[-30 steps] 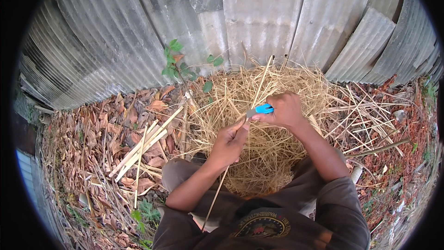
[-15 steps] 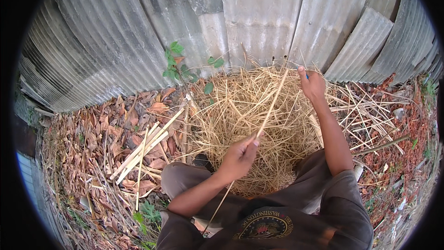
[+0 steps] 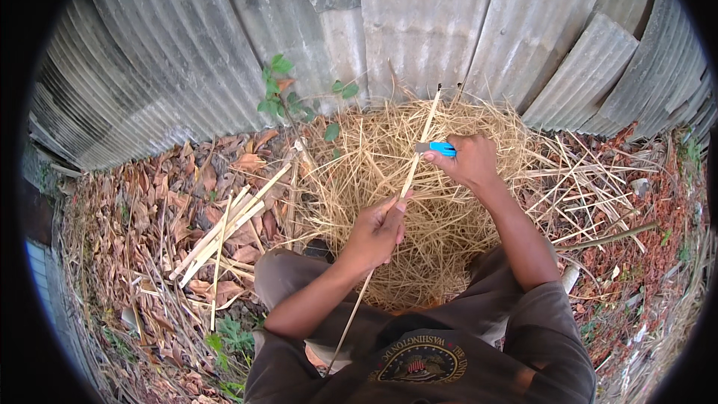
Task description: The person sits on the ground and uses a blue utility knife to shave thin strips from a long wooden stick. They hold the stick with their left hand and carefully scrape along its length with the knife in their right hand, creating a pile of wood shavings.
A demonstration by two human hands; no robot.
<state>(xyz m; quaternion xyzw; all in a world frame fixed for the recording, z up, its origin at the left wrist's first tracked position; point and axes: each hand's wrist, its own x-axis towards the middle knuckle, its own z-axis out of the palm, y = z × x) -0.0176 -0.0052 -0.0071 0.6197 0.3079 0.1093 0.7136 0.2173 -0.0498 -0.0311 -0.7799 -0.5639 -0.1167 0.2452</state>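
Observation:
My left hand [image 3: 374, 233] is closed around a long thin pale stick [image 3: 410, 173], which slants from beside my lap up toward the metal fence. The stick's far tip looks dark. In my right hand [image 3: 470, 161] is a blue-handled box cutter [image 3: 443, 149], held by the handle. Its grey blade lies against the upper part of the stick, beyond my left hand. Below both hands spreads a large heap of straw-coloured shavings [image 3: 374, 153], between my bent knees.
Corrugated grey metal sheets [image 3: 419, 30] stand along the far side. A small green plant [image 3: 278, 86] grows before them. Several split pale strips [image 3: 235, 228] rest on dry brown leaves [image 3: 172, 209] at left. More thin strips [image 3: 598, 179] lie scattered at right, near a brown branch [image 3: 609, 236].
My right hand has come left and nearer, bringing the box cutter's blade onto the stick. My left hand, still gripping the stick, has shifted slightly left and up.

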